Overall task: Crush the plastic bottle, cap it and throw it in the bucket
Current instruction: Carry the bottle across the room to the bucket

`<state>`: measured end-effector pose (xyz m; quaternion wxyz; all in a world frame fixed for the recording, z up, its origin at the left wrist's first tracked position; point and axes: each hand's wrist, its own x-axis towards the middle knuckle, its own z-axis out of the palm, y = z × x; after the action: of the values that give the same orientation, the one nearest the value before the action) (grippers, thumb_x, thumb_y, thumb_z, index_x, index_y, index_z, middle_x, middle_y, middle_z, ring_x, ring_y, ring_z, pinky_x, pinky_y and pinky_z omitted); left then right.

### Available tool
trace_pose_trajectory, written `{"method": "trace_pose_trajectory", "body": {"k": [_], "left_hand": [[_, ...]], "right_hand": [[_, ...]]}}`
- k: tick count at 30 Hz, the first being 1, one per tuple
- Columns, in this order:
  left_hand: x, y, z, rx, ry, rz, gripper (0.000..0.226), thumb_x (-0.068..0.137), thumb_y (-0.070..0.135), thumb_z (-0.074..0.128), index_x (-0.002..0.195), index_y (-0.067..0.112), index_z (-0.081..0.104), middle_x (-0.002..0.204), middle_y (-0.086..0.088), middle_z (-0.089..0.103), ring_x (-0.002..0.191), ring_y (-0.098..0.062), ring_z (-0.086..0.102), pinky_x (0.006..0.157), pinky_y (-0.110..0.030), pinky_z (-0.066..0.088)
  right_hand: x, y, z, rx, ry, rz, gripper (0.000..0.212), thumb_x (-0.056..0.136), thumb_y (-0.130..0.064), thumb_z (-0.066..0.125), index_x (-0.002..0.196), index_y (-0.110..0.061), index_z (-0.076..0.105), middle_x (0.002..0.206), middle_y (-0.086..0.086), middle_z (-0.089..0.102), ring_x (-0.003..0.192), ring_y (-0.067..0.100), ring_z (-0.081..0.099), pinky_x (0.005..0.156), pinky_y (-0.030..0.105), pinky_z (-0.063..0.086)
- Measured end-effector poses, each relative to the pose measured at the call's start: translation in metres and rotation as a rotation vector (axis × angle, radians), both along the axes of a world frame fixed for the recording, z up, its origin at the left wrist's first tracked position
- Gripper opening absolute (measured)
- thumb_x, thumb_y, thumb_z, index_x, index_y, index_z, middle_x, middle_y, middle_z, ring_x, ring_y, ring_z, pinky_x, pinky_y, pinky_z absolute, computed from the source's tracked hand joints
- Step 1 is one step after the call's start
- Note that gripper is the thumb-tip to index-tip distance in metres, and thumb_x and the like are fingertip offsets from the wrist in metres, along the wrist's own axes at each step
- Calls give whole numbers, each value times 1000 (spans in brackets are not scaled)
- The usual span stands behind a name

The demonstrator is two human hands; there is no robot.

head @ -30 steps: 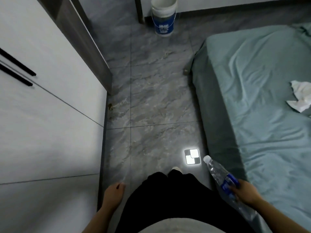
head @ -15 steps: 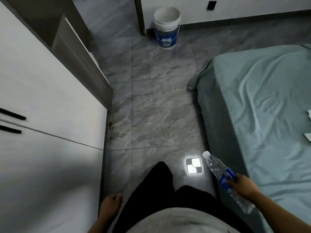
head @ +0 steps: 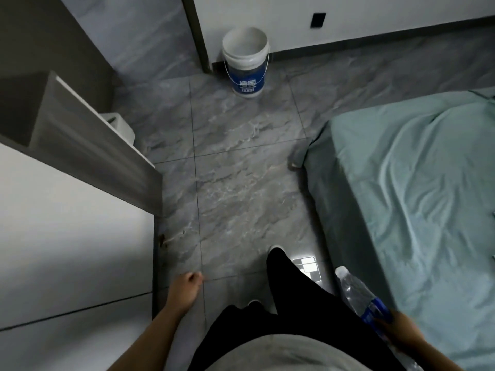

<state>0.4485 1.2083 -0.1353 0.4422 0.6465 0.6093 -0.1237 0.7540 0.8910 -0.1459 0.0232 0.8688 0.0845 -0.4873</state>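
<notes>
My right hand (head: pixel 401 332) at the lower right holds a clear plastic bottle (head: pixel 355 290) with a blue label and a white cap, its capped end pointing up and away from me. The bottle looks uncrushed. My left hand (head: pixel 186 286) hangs at the lower left with its fingers curled and nothing in it. A white bucket (head: pixel 245 61) with a blue label and a wire handle stands open on the grey floor far ahead, by the wall.
A bed with a teal sheet (head: pixel 417 188) fills the right side. White cabinets (head: pixel 67 231) and a grey panel (head: pixel 88 140) line the left. A lit square floor patch (head: pixel 308 266) lies by my feet. Grey tiled floor runs between me and the bucket.
The view has advanced along the floor toward the bucket, which now appears larger and lower in view. My legs stepped forward and my left hand swung forward. The bottle stays held.
</notes>
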Motion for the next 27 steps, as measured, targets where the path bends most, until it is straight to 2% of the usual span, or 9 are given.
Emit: {"method": "trace_pose_trajectory", "body": {"k": [3,5,9,14,18,20,23,25,27], "left_hand": [[28,24,-2,28,48,-15,42,93,11,45,52,12,51,56,-9,51,70,-20,48,67,-30,34],[40,34,-2,-19,59,12,43,94,10,43,51,13,45,56,-10,47,67,-20,47,65,-29,32],[52,57,2,-94,77,162,33,91,9,45,60,6,55,67,-17,56,66,-23,53,62,-29,36],[74,105,-2,-138,146,171,35,93,16,43,62,10,58,71,-9,59,66,-19,53,58,-24,36],[113,166,-8,-130,136,148,39,93,14,41,55,15,51,64,-3,51,65,-16,48,53,-19,33],[134,201,-6,-119,96,193,36,93,11,43,59,9,55,67,-9,56,65,-20,52,57,-22,35],[166,257,-4,-115,27,232,29,92,8,44,69,1,59,80,-22,62,78,-28,58,70,-31,39],[190,295,-4,-80,-2,217,27,92,8,44,73,0,61,85,-26,65,83,-31,59,74,-33,40],[215,328,-4,-47,-33,197,27,92,9,45,73,2,62,84,-23,66,83,-31,61,74,-34,41]], "right_hand": [[44,49,-3,29,-1,18,25,88,-22,58,65,-18,50,78,9,58,75,18,54,67,24,38],[74,87,-1,65,-24,20,27,88,-24,58,65,-16,49,76,13,59,74,22,57,66,25,38],[125,161,8,122,-53,82,26,89,-28,58,70,-10,54,84,21,63,93,36,64,68,27,35],[169,241,8,158,-65,117,23,87,-28,60,73,-14,49,96,25,68,95,37,64,68,27,35],[194,289,0,142,-53,77,22,87,-28,60,84,-7,61,91,21,67,94,35,64,68,27,36],[202,306,0,112,-39,46,23,87,-28,60,90,-5,63,93,20,68,93,33,64,68,27,37],[211,326,4,68,2,19,15,87,-25,61,80,-12,60,82,14,63,91,32,66,68,27,39],[221,338,7,60,11,-23,13,86,-23,61,87,-10,64,86,16,66,91,32,66,69,28,40],[233,348,7,37,15,-59,19,87,-22,61,96,-5,66,96,20,69,93,32,65,69,29,39]]}}
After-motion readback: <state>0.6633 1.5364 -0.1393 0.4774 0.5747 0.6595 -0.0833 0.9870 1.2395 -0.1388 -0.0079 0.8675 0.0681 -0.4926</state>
